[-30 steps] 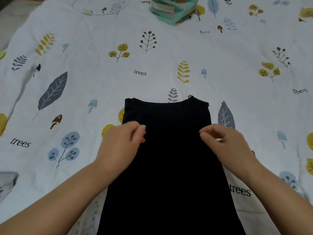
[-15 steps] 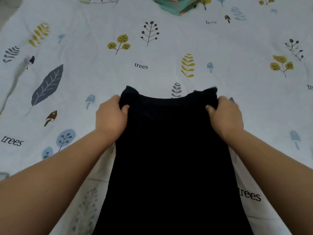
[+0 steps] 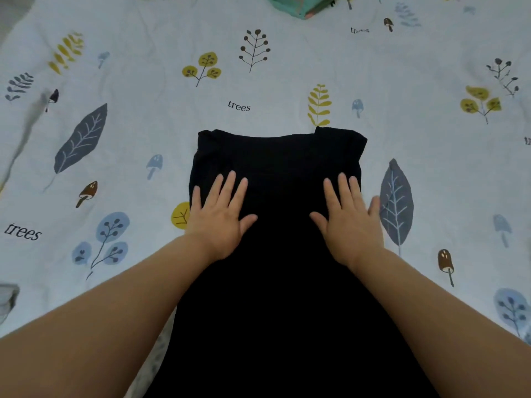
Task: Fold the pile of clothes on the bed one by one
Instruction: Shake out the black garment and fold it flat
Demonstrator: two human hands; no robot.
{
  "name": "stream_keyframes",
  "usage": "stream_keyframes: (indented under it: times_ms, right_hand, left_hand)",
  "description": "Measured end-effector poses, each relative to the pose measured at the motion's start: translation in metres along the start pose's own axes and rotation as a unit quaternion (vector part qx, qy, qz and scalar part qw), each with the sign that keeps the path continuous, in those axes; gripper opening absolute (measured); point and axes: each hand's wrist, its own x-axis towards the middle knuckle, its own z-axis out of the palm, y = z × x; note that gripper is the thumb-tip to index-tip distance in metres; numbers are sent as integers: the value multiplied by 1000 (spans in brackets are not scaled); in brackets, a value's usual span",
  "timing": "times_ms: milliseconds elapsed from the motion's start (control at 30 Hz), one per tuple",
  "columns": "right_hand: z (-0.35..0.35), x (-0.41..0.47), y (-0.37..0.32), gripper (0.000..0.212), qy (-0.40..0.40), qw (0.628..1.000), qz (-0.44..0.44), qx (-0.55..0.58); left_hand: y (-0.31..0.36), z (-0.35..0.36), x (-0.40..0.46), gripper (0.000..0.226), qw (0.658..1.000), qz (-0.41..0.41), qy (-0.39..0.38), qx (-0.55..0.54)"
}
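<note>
- As seen from the head view, the black garment lies flat on the bed, running from mid-frame down to the near edge.
- Left hand and right hand: fingers spread, palms pressed flat on the cloth near its far end, pinching nothing.
- Handling, judged: thin, soft, light fabric that drapes and creases readily; unlikely to slip on the printed cover.
- Hold, judged: pinch the two far corners, or the side edges just beyond the fingers.
- Teal bundle: well apart, at the top edge.
</note>
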Motion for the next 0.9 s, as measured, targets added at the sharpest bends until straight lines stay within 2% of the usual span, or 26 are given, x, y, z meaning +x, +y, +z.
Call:
stream_keyframes:
  times_ms: [33,100,267,367,467,533,700,900]
  right_hand:
    - [-4,0,-1,66,-5,1000,-1,9]
    - [-16,-5,-5,65,9,999,-13,32]
    - [-30,-55,1,57,75,991,-20,112]
    - [-28,-100,11,51,82,984,8,159]
    - [-17,-147,23,49,50,979,58,188]
    - [-7,-177,31,50,26,977,96,190]
    - [11,-238,45,45,-44,967,186,166]
    - [22,-285,59,12,-134,949,240,153]
  left_hand:
    - [1,-7,1,69,1000,-2,-22,-15]
    - [5,-19,-2,70,999,-5,-18,-49]
    - [13,-26,-52,59,978,-34,125,-164]
    - [12,-18,-95,54,960,-97,145,-218]
    - [9,-4,-141,50,944,-190,104,-250]
    - [6,7,-170,45,942,-218,71,-246]
    - [-7,26,-224,38,950,-220,-1,-224]
    - [-27,27,-266,19,948,-184,-127,-225]
